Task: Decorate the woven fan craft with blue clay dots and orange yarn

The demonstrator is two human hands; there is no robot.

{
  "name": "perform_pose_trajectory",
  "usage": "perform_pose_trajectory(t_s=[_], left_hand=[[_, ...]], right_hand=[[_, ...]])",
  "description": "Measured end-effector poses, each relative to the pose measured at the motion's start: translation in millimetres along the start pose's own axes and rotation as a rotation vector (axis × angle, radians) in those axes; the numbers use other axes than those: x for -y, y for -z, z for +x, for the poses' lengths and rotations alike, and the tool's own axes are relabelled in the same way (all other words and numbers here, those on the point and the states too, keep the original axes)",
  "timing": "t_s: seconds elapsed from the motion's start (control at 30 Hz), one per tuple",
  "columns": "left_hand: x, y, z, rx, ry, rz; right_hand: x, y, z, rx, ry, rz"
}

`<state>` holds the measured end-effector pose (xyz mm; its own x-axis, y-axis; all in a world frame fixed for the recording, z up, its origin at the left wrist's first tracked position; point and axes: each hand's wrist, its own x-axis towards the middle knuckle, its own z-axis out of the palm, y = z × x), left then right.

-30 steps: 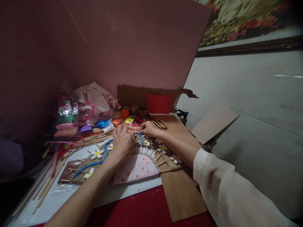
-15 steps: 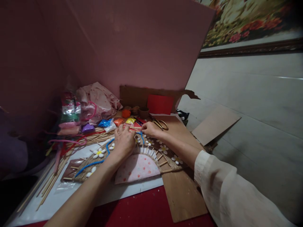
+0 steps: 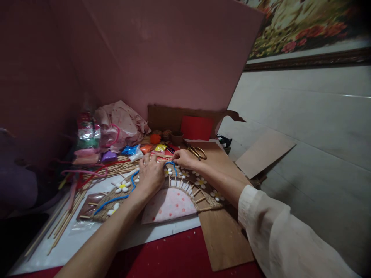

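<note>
A fan-shaped weaving of jute twine (image 3: 100, 206) on thin sticks lies before me, dotted with white-petalled, yellow-centred flowers (image 3: 123, 187). Its half-round inner part is pink cloth with red dots (image 3: 171, 206). Along the twine winds a blue strand (image 3: 111, 200), partly covered by my hands. My left hand (image 3: 152, 172) rests on the upper middle of the fan, its fingers stretched toward the top edge. To its right, my right hand (image 3: 184, 159) pinches at the blue strand near that edge; the fingertips are small and partly hidden.
Golden-handled scissors (image 3: 199, 153) lie beyond my right hand on a brown board (image 3: 223, 158). Colourful clay packets (image 3: 130, 150), a bundle of thin sticks (image 3: 62, 224) and crumpled pink cloth (image 3: 123, 119) are at the left and back. A red card (image 3: 197, 128) leans behind.
The view has shifted very slightly. Both hands keep nearly the same places on the fan, and the blue strand's visible course looks almost the same.
</note>
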<state>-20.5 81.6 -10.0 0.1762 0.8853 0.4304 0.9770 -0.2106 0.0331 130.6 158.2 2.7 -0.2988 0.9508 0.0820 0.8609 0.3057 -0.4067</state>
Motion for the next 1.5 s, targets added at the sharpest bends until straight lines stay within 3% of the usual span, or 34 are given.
perform_pose_trajectory(t_s=[0.6,0.93,1.5], left_hand=[[-2,1.3,0,0.027,-0.008,0.001],[-6,-1.2,1,0.043,-0.026,0.007],[-13,-2.4,11,0.112,-0.046,0.028]], right_hand=[[1,2,-4,0.021,0.040,0.006],[4,8,-11,0.111,0.042,-0.031],[-5,5,-17,-0.016,0.112,-0.099]])
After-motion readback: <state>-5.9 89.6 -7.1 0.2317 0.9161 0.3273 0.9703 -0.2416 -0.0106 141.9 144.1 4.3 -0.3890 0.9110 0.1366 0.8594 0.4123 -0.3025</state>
